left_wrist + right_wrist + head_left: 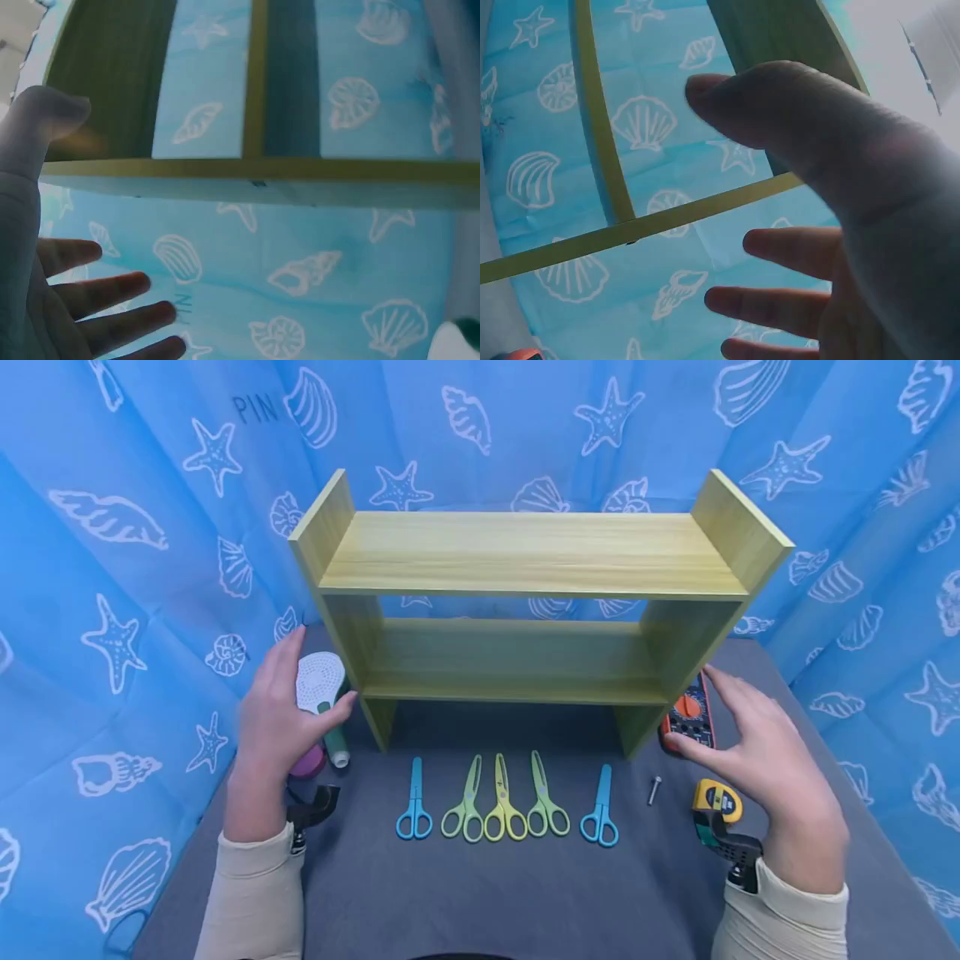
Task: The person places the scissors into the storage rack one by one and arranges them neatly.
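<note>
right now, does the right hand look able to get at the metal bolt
Probably yes: the right hand is empty and open, and the metal bolt lies uncovered on the gray table, with nothing visible between them.

"PIN" (255,409), dark capitals, on blue curtain (525,452)

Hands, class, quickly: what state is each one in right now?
Left hand: open, holding nothing, beside the shelf.
Right hand: open, holding nothing.
</note>
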